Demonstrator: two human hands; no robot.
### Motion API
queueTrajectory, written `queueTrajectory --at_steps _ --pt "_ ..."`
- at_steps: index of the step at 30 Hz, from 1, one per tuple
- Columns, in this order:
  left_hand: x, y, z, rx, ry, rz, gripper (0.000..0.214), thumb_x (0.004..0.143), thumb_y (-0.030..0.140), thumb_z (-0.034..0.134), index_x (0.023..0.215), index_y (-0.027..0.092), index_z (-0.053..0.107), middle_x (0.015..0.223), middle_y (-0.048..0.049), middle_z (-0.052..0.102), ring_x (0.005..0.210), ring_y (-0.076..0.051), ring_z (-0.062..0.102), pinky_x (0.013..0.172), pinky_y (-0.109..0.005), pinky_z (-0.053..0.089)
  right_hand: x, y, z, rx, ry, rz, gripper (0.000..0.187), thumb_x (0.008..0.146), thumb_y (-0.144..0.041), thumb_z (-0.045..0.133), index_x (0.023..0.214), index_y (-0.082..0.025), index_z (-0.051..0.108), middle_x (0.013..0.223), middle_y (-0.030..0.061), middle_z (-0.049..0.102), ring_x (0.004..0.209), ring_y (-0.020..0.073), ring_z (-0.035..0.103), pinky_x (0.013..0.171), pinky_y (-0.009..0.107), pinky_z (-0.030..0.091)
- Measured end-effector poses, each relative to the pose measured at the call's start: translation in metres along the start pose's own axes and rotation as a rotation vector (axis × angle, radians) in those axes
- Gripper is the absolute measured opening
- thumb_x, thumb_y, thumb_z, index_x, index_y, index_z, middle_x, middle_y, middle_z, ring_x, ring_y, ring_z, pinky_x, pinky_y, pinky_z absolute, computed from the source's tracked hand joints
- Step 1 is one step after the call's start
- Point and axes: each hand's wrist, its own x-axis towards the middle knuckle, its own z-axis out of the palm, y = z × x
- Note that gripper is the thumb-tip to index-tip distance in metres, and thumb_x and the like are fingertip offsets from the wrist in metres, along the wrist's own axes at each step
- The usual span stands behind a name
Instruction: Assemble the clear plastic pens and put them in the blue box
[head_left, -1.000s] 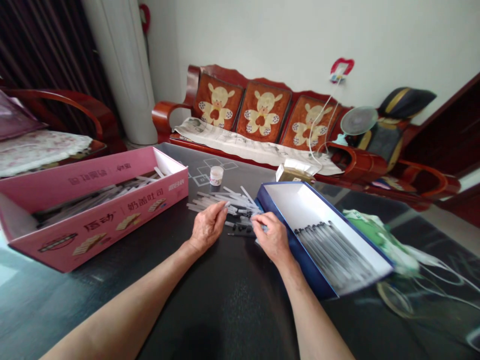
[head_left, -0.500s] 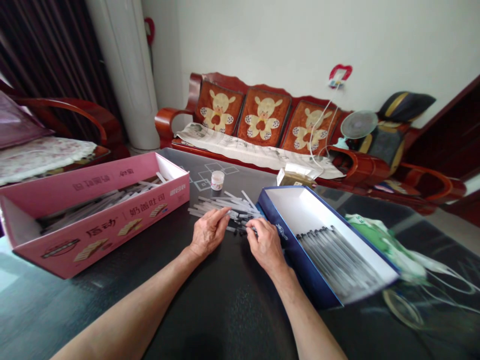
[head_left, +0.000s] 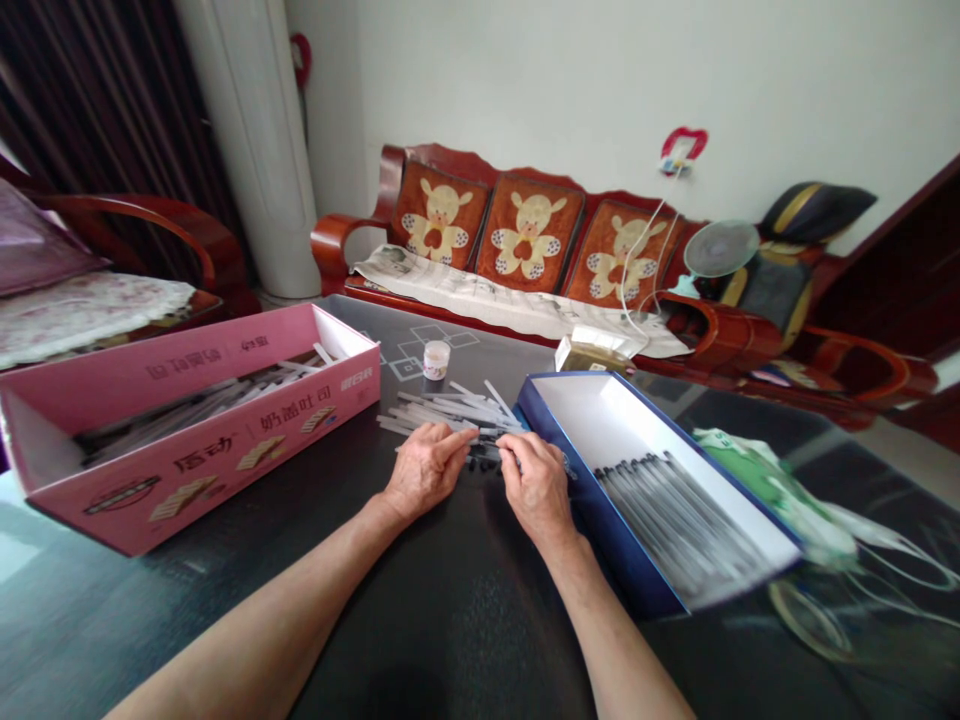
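Observation:
My left hand (head_left: 429, 465) is closed in a pinch over the front of a heap of translucent pen barrels (head_left: 450, 403). Facing it, my right hand (head_left: 536, 480) pinches too, beside the blue box's wall. A slim pen (head_left: 487, 442) with a dark part spans the small gap between the fingertips; its ends are hidden by my fingers. Small black pieces (head_left: 484, 462) lie on the table just under the hands. Inside the blue box (head_left: 637, 405), several clear pens (head_left: 667, 510) with black ends lie side by side in a row.
Left stands a long pink box (head_left: 247, 425) with more barrels inside. A small white tub (head_left: 436, 360) sits behind the heap. Near the blue box are a brown-gold carton (head_left: 592, 355), a green and white bag (head_left: 772, 490) and a tape roll (head_left: 810, 620). A wooden sofa (head_left: 345, 245) stands beyond.
My left hand has shifted right, bringing its fingertips close to those of my right hand. The piece it held now meets the one in the right. Boxes and heap stay put.

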Motion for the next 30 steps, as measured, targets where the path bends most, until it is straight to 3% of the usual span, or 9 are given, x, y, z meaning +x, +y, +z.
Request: queueTrajectory --at_steps 7,12,16,19,23,28,30 --pt "0.002 0.011 -0.007 0.145 -0.051 0.104 0.031 0.093 0.038 0.045 0.113 0.024 0.064 0.076 -0.005 0.057 0.072 -0.019 0.048 0.069 -0.032 0.04 0.001 -0.012 -0.001 -0.054 -0.019 -0.057 0.012 0.09 -0.018 0.052 0.092 -0.021 0.063 0.089 0.0032 0.068 0.089 0.0194 0.058 0.09 0.037 0.034" --pt "0.002 0.012 -0.005 -0.014 -0.047 0.045 0.026 0.094 0.032 0.044 0.097 0.018 0.067 0.075 -0.0048 0.057 0.072 -0.017 0.051 0.07 -0.031 0.043 0.0 -0.019 0.003 -0.053 0.054 -0.032 0.006 0.088 -0.023 0.055 0.09 -0.02 0.06 0.092 0.0047 0.067 0.091 0.0205 0.058 0.094 0.04 0.035" --pt "0.003 0.01 -0.004 -0.104 -0.002 0.025 0.024 0.093 0.027 0.045 0.096 0.016 0.066 0.082 -0.0059 0.061 0.078 -0.018 0.053 0.075 -0.032 0.045 0.002 -0.011 0.001 -0.086 0.2 0.068 0.028 0.083 -0.037 0.061 0.104 -0.018 0.059 0.117 0.0138 0.058 0.112 0.0295 0.051 0.098 0.047 0.036" --pt "0.003 0.009 -0.004 -0.114 0.034 0.019 0.024 0.094 0.027 0.044 0.099 0.015 0.065 0.084 -0.0069 0.062 0.08 -0.018 0.054 0.077 -0.033 0.046 0.003 -0.004 0.004 0.029 0.24 0.144 0.031 0.089 -0.033 0.051 0.114 -0.014 0.055 0.116 0.0171 0.056 0.112 0.0276 0.052 0.095 0.044 0.043" --pt "0.002 0.009 -0.002 -0.123 0.061 0.037 0.024 0.094 0.026 0.045 0.103 0.015 0.064 0.084 -0.007 0.062 0.08 -0.018 0.053 0.075 -0.032 0.047 -0.001 -0.01 0.011 0.242 0.146 0.188 0.034 0.093 -0.023 0.037 0.124 -0.015 0.048 0.117 0.0151 0.059 0.107 0.0228 0.058 0.092 0.041 0.047" --pt "0.001 0.01 0.0 -0.162 0.063 0.111 0.024 0.094 0.025 0.045 0.108 0.016 0.062 0.086 -0.0063 0.062 0.08 -0.017 0.053 0.074 -0.03 0.047 -0.004 -0.026 0.014 0.579 -0.101 0.139 0.051 0.091 -0.018 0.037 0.142 -0.021 0.03 0.144 0.0106 0.043 0.13 0.0206 0.043 0.107 0.041 0.038" --pt "0.001 0.009 0.0 -0.146 0.105 0.094 0.025 0.094 0.025 0.044 0.11 0.016 0.061 0.087 -0.0065 0.062 0.08 -0.017 0.053 0.074 -0.03 0.047 -0.002 -0.025 0.011 0.636 -0.105 0.14 0.053 0.09 -0.016 0.036 0.142 -0.023 0.03 0.144 0.0078 0.043 0.131 0.0193 0.043 0.107 0.04 0.038"
